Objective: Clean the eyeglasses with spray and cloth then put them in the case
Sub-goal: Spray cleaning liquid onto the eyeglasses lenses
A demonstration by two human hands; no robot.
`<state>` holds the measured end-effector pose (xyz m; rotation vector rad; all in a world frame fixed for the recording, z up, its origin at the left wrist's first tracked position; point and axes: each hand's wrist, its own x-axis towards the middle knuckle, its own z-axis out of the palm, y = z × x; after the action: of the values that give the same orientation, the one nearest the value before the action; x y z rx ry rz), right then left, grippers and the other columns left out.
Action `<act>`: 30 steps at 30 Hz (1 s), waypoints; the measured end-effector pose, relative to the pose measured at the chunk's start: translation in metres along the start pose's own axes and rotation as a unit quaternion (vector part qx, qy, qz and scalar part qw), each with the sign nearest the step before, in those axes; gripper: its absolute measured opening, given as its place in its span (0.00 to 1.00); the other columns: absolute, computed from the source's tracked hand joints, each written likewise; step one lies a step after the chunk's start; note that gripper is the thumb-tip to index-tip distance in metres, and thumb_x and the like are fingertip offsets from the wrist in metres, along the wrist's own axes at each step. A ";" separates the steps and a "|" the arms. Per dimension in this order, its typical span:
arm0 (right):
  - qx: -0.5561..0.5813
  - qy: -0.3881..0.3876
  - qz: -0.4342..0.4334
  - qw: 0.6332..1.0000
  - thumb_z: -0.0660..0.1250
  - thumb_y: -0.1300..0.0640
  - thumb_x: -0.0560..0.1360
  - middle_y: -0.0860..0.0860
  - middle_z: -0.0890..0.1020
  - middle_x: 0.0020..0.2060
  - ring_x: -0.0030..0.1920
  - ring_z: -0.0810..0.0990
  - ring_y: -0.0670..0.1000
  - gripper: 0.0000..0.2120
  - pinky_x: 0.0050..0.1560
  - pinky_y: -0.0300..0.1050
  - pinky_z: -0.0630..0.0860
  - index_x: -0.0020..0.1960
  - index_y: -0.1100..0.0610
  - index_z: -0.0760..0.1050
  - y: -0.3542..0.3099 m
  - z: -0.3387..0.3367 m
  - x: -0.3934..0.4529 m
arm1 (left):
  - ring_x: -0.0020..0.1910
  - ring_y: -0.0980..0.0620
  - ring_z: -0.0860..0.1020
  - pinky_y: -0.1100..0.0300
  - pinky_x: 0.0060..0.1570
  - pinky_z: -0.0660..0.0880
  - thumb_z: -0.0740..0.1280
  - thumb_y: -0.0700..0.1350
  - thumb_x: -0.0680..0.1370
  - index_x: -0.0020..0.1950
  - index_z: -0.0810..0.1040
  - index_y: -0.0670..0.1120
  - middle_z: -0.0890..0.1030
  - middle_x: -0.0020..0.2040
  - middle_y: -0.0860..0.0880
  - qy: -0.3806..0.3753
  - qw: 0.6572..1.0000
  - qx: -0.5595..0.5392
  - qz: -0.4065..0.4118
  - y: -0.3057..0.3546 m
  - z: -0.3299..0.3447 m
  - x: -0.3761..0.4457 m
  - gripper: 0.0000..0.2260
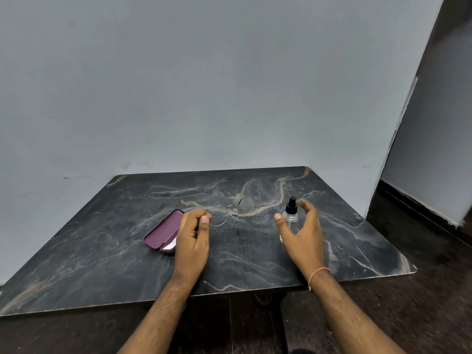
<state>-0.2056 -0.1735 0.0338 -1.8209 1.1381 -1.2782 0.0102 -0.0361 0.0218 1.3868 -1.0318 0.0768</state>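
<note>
Thin wire-framed eyeglasses (244,205) are held near the middle of the dark marble table (102,251). My left hand (192,238) pinches their left end between thumb and fingers. A clear spray bottle with a black nozzle (291,213) stands upright to the right. My right hand (304,233) is open and curved around the bottle, thumb and fingers on either side, not clearly touching it. A maroon glasses case (163,231) lies left of my left hand, slightly ajar, with a white cloth (170,246) showing at its near end.
A plain grey wall stands right behind the table's far edge. The table's near edge runs under my forearms, with dark floor below and to the right. A wall corner and doorway are at the far right.
</note>
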 end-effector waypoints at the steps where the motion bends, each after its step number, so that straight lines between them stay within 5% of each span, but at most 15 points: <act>1: -0.006 0.041 -0.023 0.999 0.73 0.40 0.78 0.43 0.75 0.70 0.69 0.74 0.47 0.27 0.66 0.48 0.75 0.72 0.45 0.69 -0.003 -0.002 -0.006 | 0.57 0.52 0.78 0.65 0.58 0.74 0.60 0.53 0.87 0.57 0.79 0.56 0.79 0.54 0.60 0.000 1.000 -0.007 0.006 0.002 -0.001 -0.001 0.09; 4: 0.025 0.143 -0.110 0.983 0.72 0.52 0.81 0.44 0.80 0.52 0.54 0.80 0.46 0.08 0.54 0.43 0.77 0.58 0.49 0.77 -0.016 -0.007 -0.029 | 0.58 0.49 0.80 0.63 0.60 0.75 0.60 0.52 0.87 0.59 0.79 0.57 0.80 0.55 0.58 -0.013 0.999 -0.036 0.036 0.009 -0.004 -0.003 0.08; 8: 0.136 0.023 -0.010 0.990 0.70 0.53 0.82 0.45 0.82 0.36 0.34 0.80 0.48 0.03 0.36 0.45 0.80 0.50 0.46 0.81 -0.024 0.012 -0.039 | 0.65 0.53 0.78 0.66 0.63 0.74 0.60 0.52 0.86 0.57 0.80 0.55 0.79 0.63 0.49 -0.026 0.996 -0.060 0.061 0.027 -0.006 0.001 0.09; 12: 0.317 -0.152 0.170 0.921 0.66 0.58 0.85 0.51 0.80 0.39 0.31 0.77 0.45 0.09 0.28 0.42 0.77 0.55 0.55 0.86 -0.052 0.035 -0.043 | 0.72 0.53 0.74 0.68 0.61 0.74 0.61 0.51 0.86 0.54 0.81 0.56 0.73 0.69 0.49 -0.052 0.992 -0.089 0.074 0.052 -0.007 0.006 0.09; 18: 0.457 -0.270 0.251 0.810 0.69 0.47 0.82 0.45 0.78 0.34 0.32 0.74 0.44 0.14 0.29 0.38 0.72 0.60 0.55 0.86 -0.093 0.050 -0.032 | 0.77 0.55 0.69 0.65 0.70 0.71 0.61 0.63 0.85 0.55 0.81 0.56 0.69 0.72 0.44 -0.082 0.988 -0.107 0.077 0.068 -0.015 0.003 0.14; 21: 0.495 -0.289 0.231 0.786 0.69 0.45 0.82 0.46 0.76 0.34 0.31 0.71 0.44 0.15 0.30 0.38 0.69 0.60 0.54 0.85 -0.099 0.054 -0.024 | 0.75 0.63 0.70 0.68 0.69 0.70 0.61 0.65 0.85 0.55 0.81 0.57 0.68 0.72 0.42 -0.095 0.987 -0.103 0.079 0.072 -0.021 0.001 0.15; 25: 0.534 -0.288 0.220 0.764 0.72 0.51 0.80 0.48 0.74 0.33 0.28 0.69 0.45 0.10 0.27 0.39 0.70 0.55 0.55 0.88 -0.107 0.053 -0.018 | 0.76 0.61 0.69 0.64 0.73 0.69 0.61 0.65 0.85 0.56 0.81 0.56 0.67 0.75 0.41 -0.119 0.985 -0.093 0.078 0.070 -0.028 -0.001 0.16; 30: 0.517 -0.237 0.179 0.803 0.72 0.55 0.81 0.49 0.77 0.34 0.24 0.70 0.43 0.07 0.24 0.38 0.72 0.52 0.58 0.86 -0.111 0.051 -0.011 | 0.80 0.50 0.66 0.61 0.75 0.68 0.60 0.62 0.86 0.59 0.82 0.63 0.65 0.78 0.50 -0.156 0.982 -0.077 0.067 0.069 -0.034 0.000 0.11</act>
<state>-0.1267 -0.1149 0.1073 -0.9211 0.3115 -0.8416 -0.0124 0.0094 0.0800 1.2099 -1.3629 -0.1240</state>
